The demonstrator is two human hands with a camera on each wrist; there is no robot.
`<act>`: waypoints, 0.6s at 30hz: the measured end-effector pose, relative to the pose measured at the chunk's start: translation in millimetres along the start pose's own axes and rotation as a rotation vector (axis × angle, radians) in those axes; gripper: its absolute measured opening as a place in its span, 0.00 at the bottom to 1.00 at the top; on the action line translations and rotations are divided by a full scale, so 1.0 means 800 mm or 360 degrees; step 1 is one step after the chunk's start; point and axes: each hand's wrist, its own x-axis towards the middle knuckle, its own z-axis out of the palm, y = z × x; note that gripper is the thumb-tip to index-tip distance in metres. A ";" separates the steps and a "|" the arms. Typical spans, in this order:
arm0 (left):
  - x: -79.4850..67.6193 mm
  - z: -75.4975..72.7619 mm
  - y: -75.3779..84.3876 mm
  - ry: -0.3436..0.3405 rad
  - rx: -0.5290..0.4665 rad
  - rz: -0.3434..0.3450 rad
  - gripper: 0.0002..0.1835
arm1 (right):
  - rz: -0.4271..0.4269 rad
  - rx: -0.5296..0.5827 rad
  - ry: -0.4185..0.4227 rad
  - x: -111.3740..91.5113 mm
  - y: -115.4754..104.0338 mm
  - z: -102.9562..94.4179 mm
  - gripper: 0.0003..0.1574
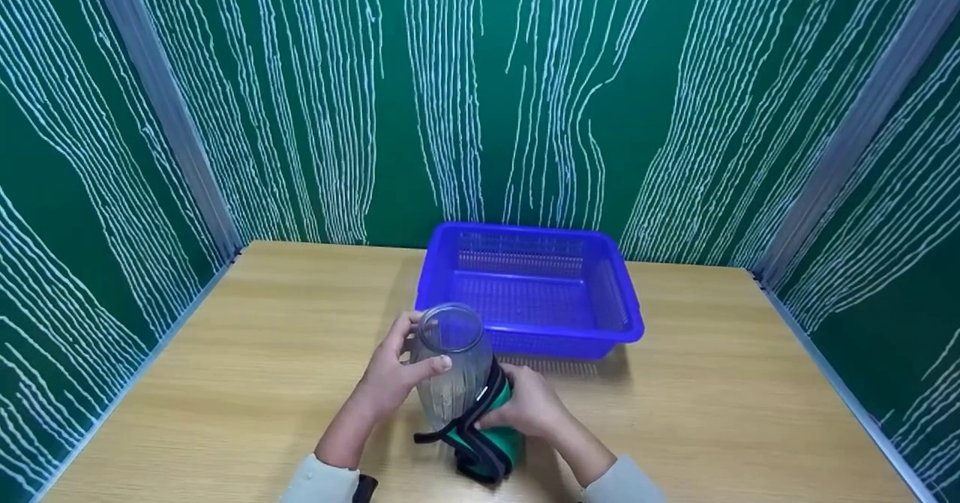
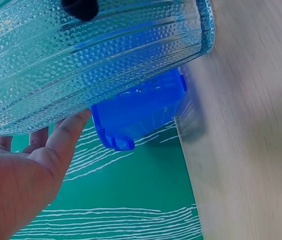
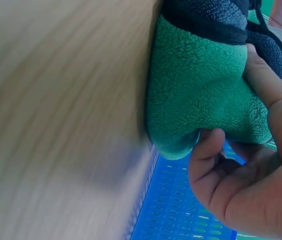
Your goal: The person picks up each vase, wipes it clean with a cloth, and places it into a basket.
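Observation:
A clear glass jar (image 1: 450, 383) with a round mouth stands on the table, its dimpled, ribbed wall (image 2: 96, 60) filling the top of the left wrist view. My left hand (image 1: 394, 372) grips it near the upper part, thumb across the front and fingers behind. Against the jar's right side lies a green and dark grey towel cloth (image 3: 206, 85) with black edging and a black loop. It is bunched and reaches down to the table. My right hand (image 1: 532, 405) pinches this cloth between thumb and curled fingers.
Just behind the hands stands a blue plastic basket (image 1: 634, 330) with perforated walls. The light wooden table (image 1: 712, 413) extends to both sides. Green walls (image 1: 495, 113) with white streaks enclose the back and sides.

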 end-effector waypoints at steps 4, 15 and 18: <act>-0.001 -0.001 0.001 -0.0002 0.0013 0.0006 0.29 | -0.0014 0.0016 -0.0010 0.000 0.001 0.001 0.51; -0.002 0.001 0.001 0.0033 0.0024 0.0002 0.30 | -0.0068 0.0140 -0.0040 -0.002 0.000 -0.005 0.51; -0.001 0.002 0.000 0.0036 0.0034 0.0020 0.30 | -0.0095 0.0148 -0.0026 -0.003 -0.002 -0.007 0.51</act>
